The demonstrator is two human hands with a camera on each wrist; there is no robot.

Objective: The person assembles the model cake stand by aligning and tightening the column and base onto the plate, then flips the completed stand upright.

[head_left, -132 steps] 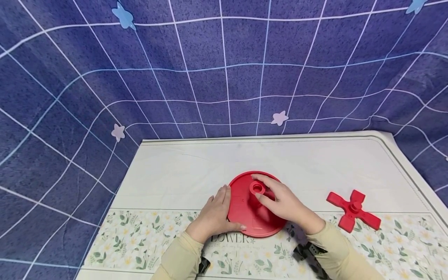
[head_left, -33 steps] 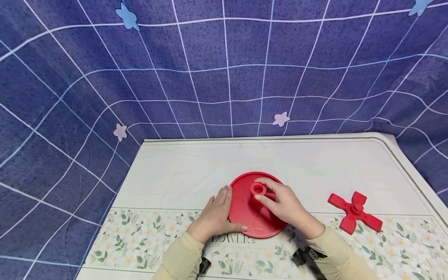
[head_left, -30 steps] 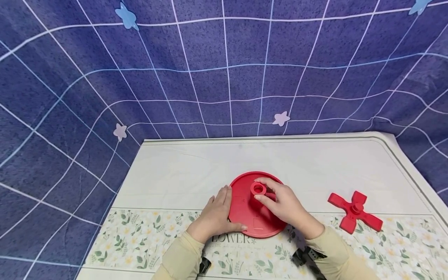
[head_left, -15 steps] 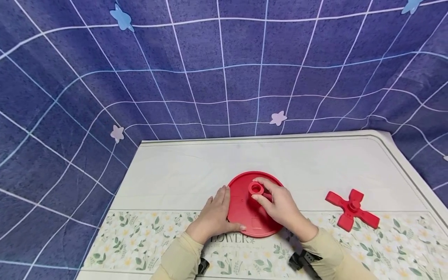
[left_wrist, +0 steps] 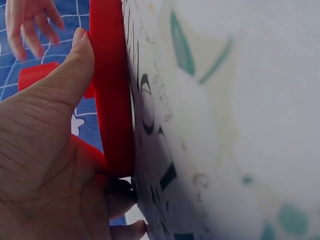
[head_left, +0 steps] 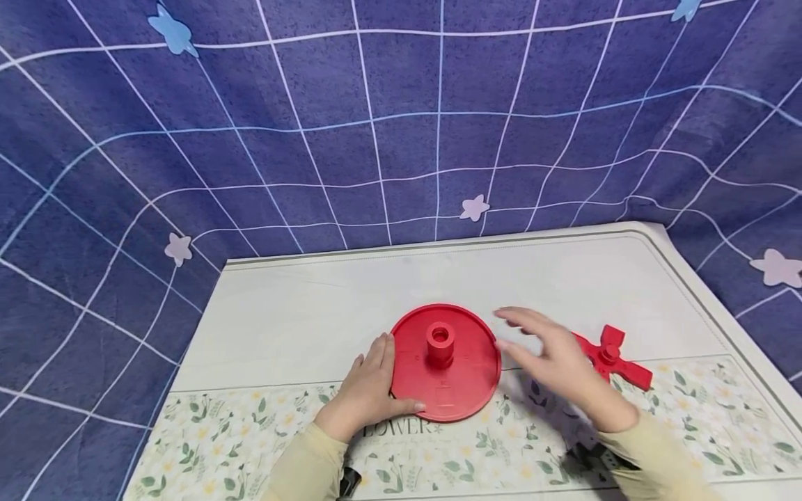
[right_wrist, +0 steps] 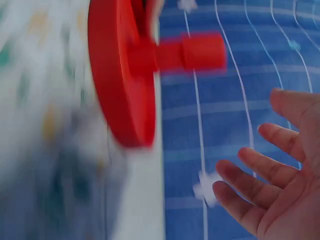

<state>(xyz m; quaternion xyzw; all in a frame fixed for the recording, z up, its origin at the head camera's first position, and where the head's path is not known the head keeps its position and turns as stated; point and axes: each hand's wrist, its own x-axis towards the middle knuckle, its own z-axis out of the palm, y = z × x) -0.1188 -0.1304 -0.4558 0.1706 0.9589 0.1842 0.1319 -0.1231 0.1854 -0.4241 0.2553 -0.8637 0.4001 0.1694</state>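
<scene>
A round red base with a raised rim lies flat on the table. From its middle rises a red hollow cylinder, upright on a narrower stem. My left hand holds the base at its near left edge, fingers along the side and thumb on the front rim; the left wrist view shows the thumb over the red edge. My right hand is off to the right with fingers spread, touching neither base nor cylinder. In the right wrist view, the cylinder stands apart from the spread fingers.
A red cross-shaped piece with a central knob lies to the right, partly behind my right hand. White cloth with a floral band covers the table. A blue grid-patterned curtain hangs behind and at the sides.
My right hand has let go of the cylinder and moved right, fingers spreading. The cylinder stays upright on the base. My left hand keeps its place; the head view has turned slightly right.
</scene>
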